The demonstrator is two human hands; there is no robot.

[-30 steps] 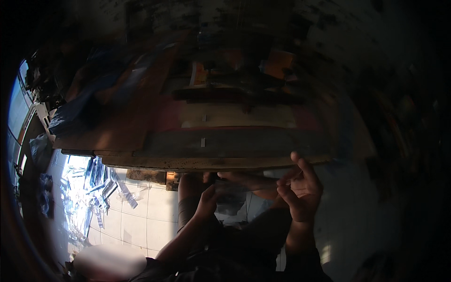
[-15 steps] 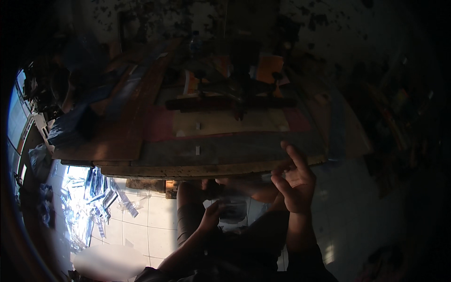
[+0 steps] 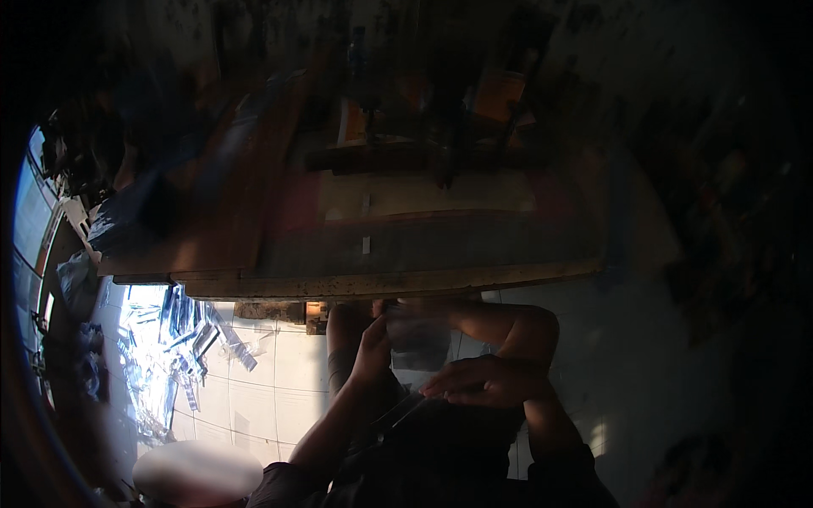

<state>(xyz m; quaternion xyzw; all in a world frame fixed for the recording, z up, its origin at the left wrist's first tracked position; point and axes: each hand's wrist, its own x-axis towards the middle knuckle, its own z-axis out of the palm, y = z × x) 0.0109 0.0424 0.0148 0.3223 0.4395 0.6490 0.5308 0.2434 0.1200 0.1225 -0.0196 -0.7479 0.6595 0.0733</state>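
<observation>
My left hand (image 3: pixel 371 345) is closed on the edge of a clear, thin plastic piece (image 3: pixel 419 340), perhaps a bag, over my lap below the table edge. The plastic is smeared, so its exact shape cannot be told. Nearer my body, my right hand (image 3: pixel 483 381) stretches its fingers to the left over my thigh, just below the plastic. Nothing shows in it, though the fingertips are dim. Thin pale lines (image 3: pixel 402 415) run beside those fingertips; what they belong to is unclear.
A worn table (image 3: pixel 474 241) stands ahead, bearing a dark bar-shaped device (image 3: pixel 423 159) and two small pale pieces. Brown boards (image 3: pixel 212 229) lie on its left. Shiny plastic strips (image 3: pixel 174 347) litter the tiled floor at left, with a blurred white round object (image 3: pixel 199 470) nearer me.
My right hand has dropped from the table's front edge to my lap and turned leftward. My left hand has moved slightly forward with the plastic. The view has shifted a little.
</observation>
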